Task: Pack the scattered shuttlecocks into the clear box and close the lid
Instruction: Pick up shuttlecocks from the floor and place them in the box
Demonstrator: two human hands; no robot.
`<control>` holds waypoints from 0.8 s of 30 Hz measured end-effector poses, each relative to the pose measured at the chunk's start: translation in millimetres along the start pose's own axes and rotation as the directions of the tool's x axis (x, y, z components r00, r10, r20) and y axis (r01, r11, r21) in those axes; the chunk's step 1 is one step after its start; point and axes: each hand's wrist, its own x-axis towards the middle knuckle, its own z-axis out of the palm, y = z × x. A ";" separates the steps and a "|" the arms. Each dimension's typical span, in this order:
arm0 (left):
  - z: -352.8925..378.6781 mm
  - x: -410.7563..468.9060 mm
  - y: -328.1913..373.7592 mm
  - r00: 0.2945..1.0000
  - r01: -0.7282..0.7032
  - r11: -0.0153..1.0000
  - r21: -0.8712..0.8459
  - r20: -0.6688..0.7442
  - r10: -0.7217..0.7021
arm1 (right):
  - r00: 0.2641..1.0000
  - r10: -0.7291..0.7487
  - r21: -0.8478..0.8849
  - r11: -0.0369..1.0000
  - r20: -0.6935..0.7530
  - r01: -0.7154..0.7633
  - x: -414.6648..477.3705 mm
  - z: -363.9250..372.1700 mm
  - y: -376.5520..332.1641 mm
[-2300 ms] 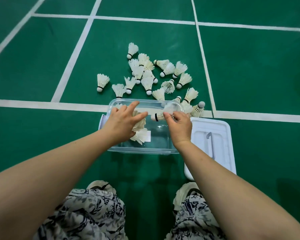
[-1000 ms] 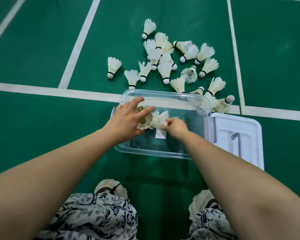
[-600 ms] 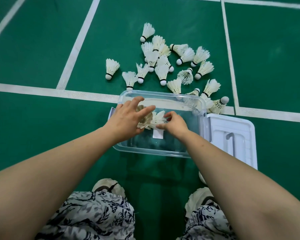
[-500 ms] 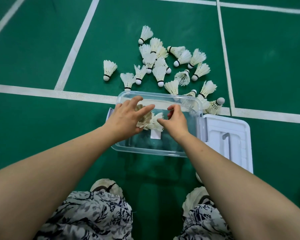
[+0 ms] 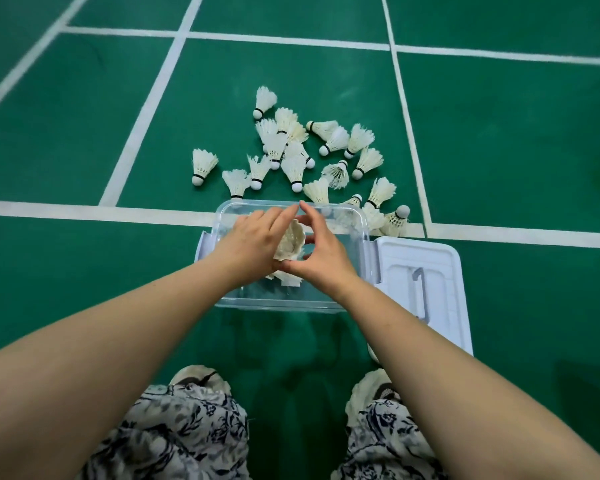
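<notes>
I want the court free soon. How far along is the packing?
Early. Done: only a small bunch of shuttlecocks sits in the clear box. In hand: the left hand lies on that bunch with straight fingers, and the right hand curves round it, apparently settling it. Left: roughly twenty loose shuttlecocks lie on the floor beyond the box, and the lid lies off, to its right.

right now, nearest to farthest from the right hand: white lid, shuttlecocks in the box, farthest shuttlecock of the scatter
From the right hand, head view:
1. boxed shuttlecocks, right against it, leftward.
2. white lid, just to its right.
3. farthest shuttlecock, well ahead, slightly left.
</notes>
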 end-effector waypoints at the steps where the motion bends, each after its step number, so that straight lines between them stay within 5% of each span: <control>1: -0.3 -0.7 1.0 1.000 -0.015 1.000 0.001 -0.005 0.015 | 1.000 -0.008 -0.011 1.000 0.007 0.008 -1.6 -1.9 -2.5; 16: 7.7 4.2 2.7 0.999 -0.040 0.997 -0.064 0.015 0.041 | 0.999 0.055 -0.036 0.998 -0.004 -0.055 -4.8 -5.7 5.3; 24: 23.1 -0.6 -20.9 0.996 0.066 0.997 -0.037 0.055 -0.064 | 0.983 0.173 -0.095 0.979 -0.056 -0.178 -3.4 -11.0 33.2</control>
